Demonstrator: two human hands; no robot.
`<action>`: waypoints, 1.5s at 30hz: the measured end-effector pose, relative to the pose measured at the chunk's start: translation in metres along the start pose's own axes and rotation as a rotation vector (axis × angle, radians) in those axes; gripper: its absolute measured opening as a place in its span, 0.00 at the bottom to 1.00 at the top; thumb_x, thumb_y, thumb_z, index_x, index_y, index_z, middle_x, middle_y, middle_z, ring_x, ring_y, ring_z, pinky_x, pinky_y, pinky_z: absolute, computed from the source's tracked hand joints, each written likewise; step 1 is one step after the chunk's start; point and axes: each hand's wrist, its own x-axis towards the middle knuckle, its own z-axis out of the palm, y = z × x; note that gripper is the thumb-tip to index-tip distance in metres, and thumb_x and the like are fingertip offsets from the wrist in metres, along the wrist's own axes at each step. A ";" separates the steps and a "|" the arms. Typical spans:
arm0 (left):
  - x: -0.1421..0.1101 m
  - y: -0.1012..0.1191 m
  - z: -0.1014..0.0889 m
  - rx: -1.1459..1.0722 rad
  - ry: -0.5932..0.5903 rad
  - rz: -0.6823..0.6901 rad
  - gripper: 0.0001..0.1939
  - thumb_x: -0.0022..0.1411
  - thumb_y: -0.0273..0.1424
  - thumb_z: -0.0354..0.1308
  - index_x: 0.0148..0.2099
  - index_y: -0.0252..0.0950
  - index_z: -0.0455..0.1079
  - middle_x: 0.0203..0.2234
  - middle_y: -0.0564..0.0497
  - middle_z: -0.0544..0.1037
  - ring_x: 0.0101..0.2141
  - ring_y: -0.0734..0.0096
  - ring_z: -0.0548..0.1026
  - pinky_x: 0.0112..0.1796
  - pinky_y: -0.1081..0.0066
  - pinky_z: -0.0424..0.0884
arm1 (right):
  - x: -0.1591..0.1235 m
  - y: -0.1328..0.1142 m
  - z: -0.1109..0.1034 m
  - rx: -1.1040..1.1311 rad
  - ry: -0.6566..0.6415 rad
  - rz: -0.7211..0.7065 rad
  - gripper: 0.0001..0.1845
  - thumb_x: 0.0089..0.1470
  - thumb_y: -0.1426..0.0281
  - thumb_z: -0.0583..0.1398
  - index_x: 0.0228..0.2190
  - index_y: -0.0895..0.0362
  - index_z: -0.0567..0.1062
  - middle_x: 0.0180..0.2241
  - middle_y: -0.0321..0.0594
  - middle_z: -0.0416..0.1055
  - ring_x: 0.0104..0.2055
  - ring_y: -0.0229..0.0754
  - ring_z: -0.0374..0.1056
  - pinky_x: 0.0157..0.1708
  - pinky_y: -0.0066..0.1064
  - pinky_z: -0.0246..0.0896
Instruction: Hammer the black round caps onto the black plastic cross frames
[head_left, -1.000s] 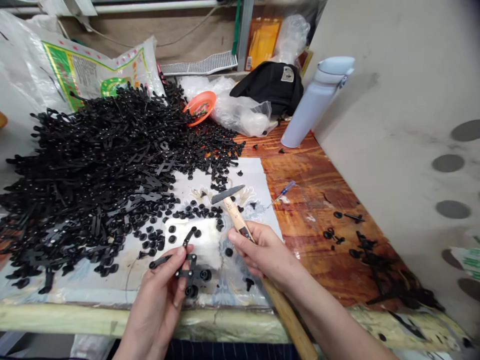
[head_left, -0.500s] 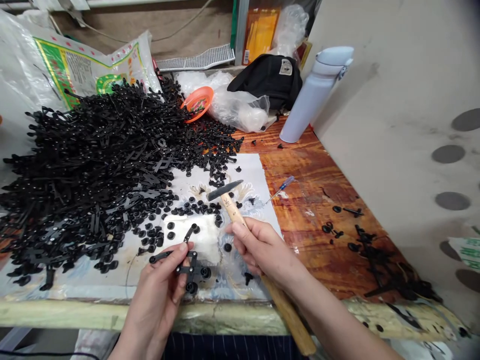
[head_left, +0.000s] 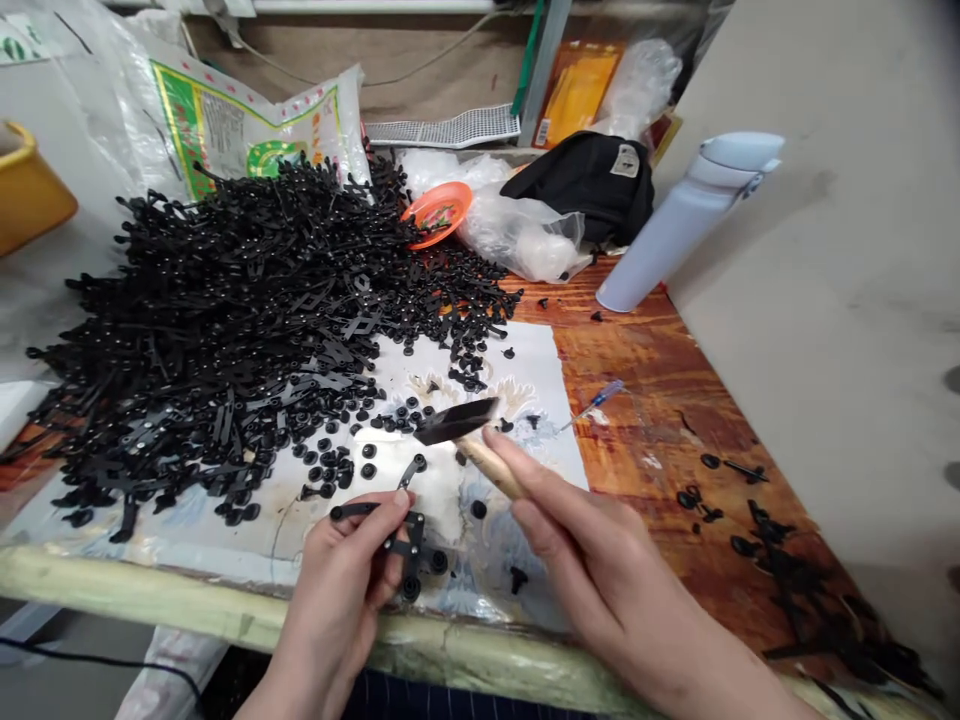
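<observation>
My left hand pinches a black jointed plastic linkage with round knobs at its ends, low over the near edge of the table. One of its arms points up toward a whitish block on the table sheet, where a pair of loose black knobs sits. In my right hand is a hammer with a pale wooden handle, its dark head slightly blurred above the block. Between the hammer head and the linkage there is a gap. The handle's lower end is hidden by my hand.
A large heap of black linkages fills the left side. Behind it stand a printed plastic sack and an orange dish. To the right are a light-blue bottle, a small screwdriver and scattered black parts. A black cap lies at the back.
My right hand and the hammer have swung, the handle now foreshortened and the head turned. My left hand still grips the linkage. The whole view has shifted, bringing a yellow container in at left.
</observation>
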 end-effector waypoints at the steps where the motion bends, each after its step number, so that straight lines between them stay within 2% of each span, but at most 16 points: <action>1: 0.000 0.000 0.000 0.001 -0.006 0.004 0.13 0.44 0.34 0.71 0.29 0.30 0.76 0.13 0.59 0.69 0.10 0.88 0.61 0.11 0.88 0.54 | 0.000 0.000 0.000 -0.021 0.012 -0.018 0.29 0.63 0.71 0.49 0.63 0.44 0.52 0.56 0.42 0.66 0.48 0.49 0.71 0.46 0.43 0.68; 4: 0.001 -0.001 -0.001 0.007 -0.023 0.017 0.14 0.42 0.35 0.71 0.29 0.31 0.75 0.12 0.59 0.69 0.10 0.87 0.61 0.11 0.87 0.52 | 0.001 0.000 0.003 -0.104 -0.095 0.036 0.28 0.63 0.71 0.48 0.63 0.48 0.54 0.48 0.48 0.74 0.40 0.52 0.74 0.38 0.47 0.71; 6: 0.002 -0.001 -0.001 0.014 -0.029 0.033 0.15 0.41 0.36 0.71 0.28 0.31 0.75 0.12 0.59 0.69 0.09 0.87 0.60 0.11 0.87 0.50 | 0.004 0.000 0.002 -0.095 -0.159 0.087 0.27 0.63 0.69 0.48 0.63 0.49 0.56 0.47 0.48 0.74 0.43 0.54 0.74 0.41 0.50 0.69; 9: 0.003 -0.001 -0.002 0.031 -0.046 0.053 0.14 0.42 0.36 0.71 0.27 0.31 0.74 0.11 0.59 0.68 0.09 0.87 0.59 0.10 0.86 0.48 | 0.006 -0.003 -0.004 0.031 -0.076 0.076 0.26 0.64 0.68 0.49 0.62 0.46 0.57 0.56 0.41 0.67 0.54 0.51 0.67 0.52 0.48 0.63; 11: 0.003 -0.002 -0.003 0.041 -0.054 0.057 0.13 0.44 0.36 0.70 0.26 0.32 0.74 0.10 0.59 0.68 0.09 0.86 0.59 0.10 0.86 0.48 | 0.007 -0.005 -0.007 0.086 -0.021 0.045 0.26 0.65 0.69 0.48 0.62 0.44 0.56 0.59 0.37 0.62 0.57 0.48 0.63 0.54 0.45 0.61; 15: 0.004 -0.001 -0.002 0.046 -0.047 0.047 0.13 0.42 0.36 0.71 0.26 0.31 0.75 0.10 0.58 0.68 0.08 0.86 0.59 0.10 0.86 0.48 | 0.007 0.000 -0.003 0.057 -0.086 0.077 0.25 0.65 0.68 0.48 0.62 0.46 0.56 0.58 0.39 0.64 0.53 0.50 0.67 0.53 0.48 0.62; 18: 0.004 0.002 -0.002 0.026 -0.042 0.033 0.14 0.41 0.35 0.71 0.27 0.30 0.76 0.11 0.59 0.69 0.08 0.87 0.59 0.09 0.86 0.49 | 0.013 0.005 0.000 0.072 -0.074 0.118 0.25 0.64 0.68 0.49 0.61 0.48 0.59 0.57 0.39 0.64 0.54 0.50 0.67 0.52 0.47 0.63; 21: 0.004 0.005 -0.002 0.000 -0.007 -0.025 0.11 0.45 0.32 0.70 0.30 0.29 0.77 0.13 0.58 0.70 0.10 0.89 0.61 0.10 0.89 0.53 | 0.020 0.006 0.001 0.114 -0.038 0.106 0.24 0.64 0.69 0.49 0.60 0.46 0.60 0.59 0.36 0.63 0.57 0.48 0.63 0.54 0.45 0.60; 23: 0.005 0.006 -0.003 -0.009 0.010 -0.070 0.09 0.48 0.29 0.68 0.32 0.28 0.78 0.15 0.58 0.71 0.11 0.89 0.63 0.11 0.91 0.55 | 0.021 0.008 0.002 0.117 -0.059 0.125 0.25 0.63 0.71 0.49 0.60 0.44 0.61 0.58 0.35 0.64 0.56 0.49 0.64 0.53 0.46 0.62; 27: 0.005 0.006 -0.005 -0.012 -0.075 -0.071 0.09 0.51 0.29 0.67 0.34 0.28 0.78 0.15 0.57 0.70 0.10 0.90 0.61 0.09 0.90 0.54 | 0.017 0.011 0.009 0.073 -0.113 0.203 0.27 0.61 0.73 0.52 0.59 0.43 0.62 0.50 0.40 0.73 0.50 0.52 0.70 0.48 0.47 0.64; 32: 0.006 0.005 -0.008 0.002 -0.079 -0.068 0.07 0.54 0.27 0.64 0.35 0.28 0.78 0.16 0.56 0.71 0.10 0.87 0.62 0.08 0.88 0.55 | 0.013 0.012 0.015 0.015 -0.105 0.212 0.26 0.60 0.73 0.51 0.59 0.47 0.63 0.40 0.44 0.77 0.45 0.53 0.72 0.44 0.46 0.65; 37: 0.005 0.008 -0.006 -0.029 -0.072 -0.107 0.06 0.57 0.24 0.60 0.34 0.28 0.78 0.15 0.55 0.71 0.09 0.86 0.63 0.07 0.87 0.57 | 0.014 0.011 0.014 -0.030 -0.102 0.204 0.25 0.61 0.72 0.50 0.59 0.49 0.64 0.41 0.45 0.77 0.45 0.54 0.72 0.43 0.47 0.66; 41: 0.003 0.009 -0.004 -0.045 -0.060 -0.087 0.06 0.57 0.22 0.59 0.33 0.29 0.78 0.14 0.54 0.71 0.08 0.85 0.61 0.06 0.86 0.56 | 0.015 0.012 0.013 -0.037 -0.110 0.210 0.24 0.61 0.71 0.50 0.58 0.50 0.65 0.43 0.46 0.76 0.46 0.55 0.72 0.42 0.47 0.67; 45: 0.002 0.010 -0.002 -0.047 -0.055 -0.095 0.06 0.57 0.22 0.59 0.33 0.30 0.78 0.14 0.53 0.72 0.09 0.84 0.62 0.06 0.86 0.58 | 0.015 0.012 0.013 -0.031 -0.107 0.200 0.25 0.61 0.71 0.50 0.58 0.48 0.65 0.43 0.44 0.76 0.47 0.54 0.72 0.43 0.46 0.67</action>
